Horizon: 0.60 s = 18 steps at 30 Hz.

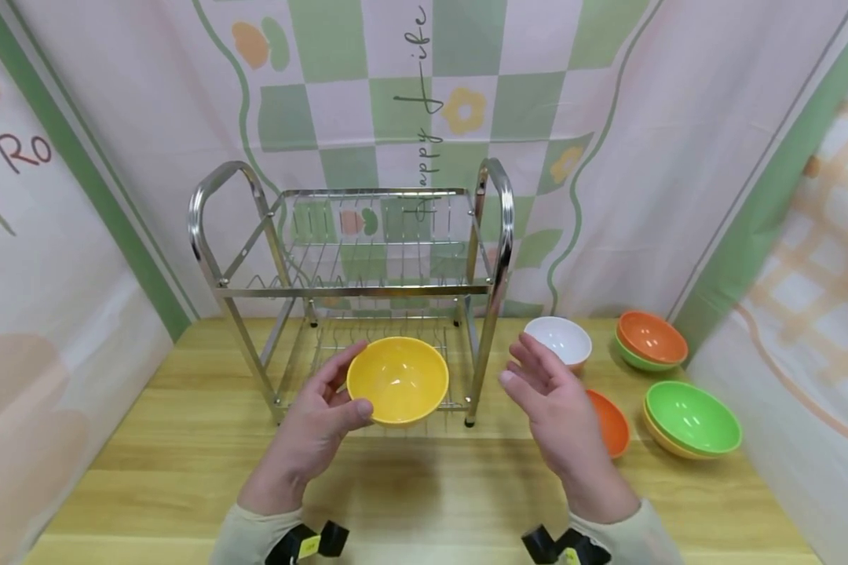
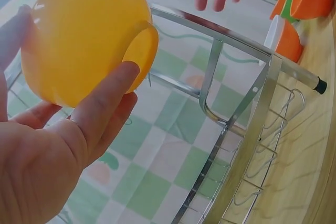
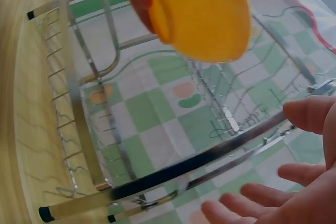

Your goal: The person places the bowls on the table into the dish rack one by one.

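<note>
A yellow bowl (image 1: pixel 399 381) is held above the table by my left hand (image 1: pixel 318 428), thumb at the near rim and fingers round its side and base. The left wrist view shows the underside of the yellow bowl (image 2: pixel 89 35), with fingertips against its foot ring. To the right of it, my right hand (image 1: pixel 561 416) is raised with its fingers extended, apart from the bowl and holding nothing. Behind the bowl stands a two-tier metal dish rack (image 1: pixel 356 292), whose wire shelves hold nothing that I can see.
Right of the rack are a white bowl (image 1: pixel 560 339) on an orange one, an orange bowl (image 1: pixel 610 424) partly behind my right hand, an orange bowl (image 1: pixel 653 337) in a green one, and a green bowl (image 1: pixel 694 416) in a yellow one. Printed curtains hang around the wooden table (image 1: pixel 148 455).
</note>
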Each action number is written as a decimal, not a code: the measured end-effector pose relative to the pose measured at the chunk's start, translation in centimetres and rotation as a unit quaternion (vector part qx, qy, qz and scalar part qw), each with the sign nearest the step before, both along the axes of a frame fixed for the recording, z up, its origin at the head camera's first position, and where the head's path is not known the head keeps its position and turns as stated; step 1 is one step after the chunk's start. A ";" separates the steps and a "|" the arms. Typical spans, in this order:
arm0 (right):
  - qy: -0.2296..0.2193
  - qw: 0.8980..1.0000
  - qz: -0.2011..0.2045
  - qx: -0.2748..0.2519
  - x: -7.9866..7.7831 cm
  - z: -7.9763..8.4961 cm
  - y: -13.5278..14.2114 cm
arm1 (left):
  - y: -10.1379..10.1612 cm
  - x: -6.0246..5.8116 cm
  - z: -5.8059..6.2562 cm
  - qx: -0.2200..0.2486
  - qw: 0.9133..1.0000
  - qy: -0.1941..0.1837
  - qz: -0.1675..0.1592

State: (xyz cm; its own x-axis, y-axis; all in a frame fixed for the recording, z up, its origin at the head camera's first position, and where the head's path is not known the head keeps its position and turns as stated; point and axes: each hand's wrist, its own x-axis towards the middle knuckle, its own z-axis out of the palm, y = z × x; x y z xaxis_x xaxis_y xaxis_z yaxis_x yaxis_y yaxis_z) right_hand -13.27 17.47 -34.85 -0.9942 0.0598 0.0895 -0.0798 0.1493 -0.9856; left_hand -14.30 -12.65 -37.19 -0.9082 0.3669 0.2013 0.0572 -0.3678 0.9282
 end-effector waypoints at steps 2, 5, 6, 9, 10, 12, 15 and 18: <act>0.006 1.000 -0.011 0.009 -0.4 -0.3 -0.3 | -0.1 0.0 0.0 -0.002 1.000 0.001 0.003; 0.016 0.999 -0.024 0.016 -1.0 -0.7 -0.8 | -0.1 0.0 0.0 -0.005 1.000 -0.002 0.010; 0.018 0.999 -0.025 0.018 -1.2 -0.9 -0.9 | -0.2 0.0 0.0 -0.007 1.000 -0.003 0.013; 0.027 0.999 -0.015 0.032 -1.7 -1.2 -1.3 | -0.3 0.0 0.0 -0.009 1.000 -0.004 0.023; 0.030 0.999 -0.010 0.037 -1.9 -1.3 -1.5 | -0.3 0.0 -0.1 -0.009 1.000 -0.004 0.026; 0.036 0.999 0.002 0.039 -2.2 -1.5 -1.8 | -0.4 -0.1 -0.1 -0.007 0.999 -0.003 0.031; 0.046 0.998 0.009 0.042 -2.7 -1.9 -2.2 | -0.6 -0.1 -0.1 -0.001 0.999 0.001 0.032; 0.054 0.997 0.005 0.055 -3.1 -2.2 -2.4 | -0.7 -0.2 -0.2 0.002 1.000 0.002 0.030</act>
State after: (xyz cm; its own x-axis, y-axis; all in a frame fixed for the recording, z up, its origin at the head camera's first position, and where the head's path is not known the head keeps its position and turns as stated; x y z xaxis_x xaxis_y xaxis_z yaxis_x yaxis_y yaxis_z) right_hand -16.32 15.07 -37.04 -0.9788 0.0343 0.2018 -0.1866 0.2551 -0.9487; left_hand -14.54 -13.36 -37.42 -0.9276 0.3109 0.2070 0.0836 -0.3674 0.9263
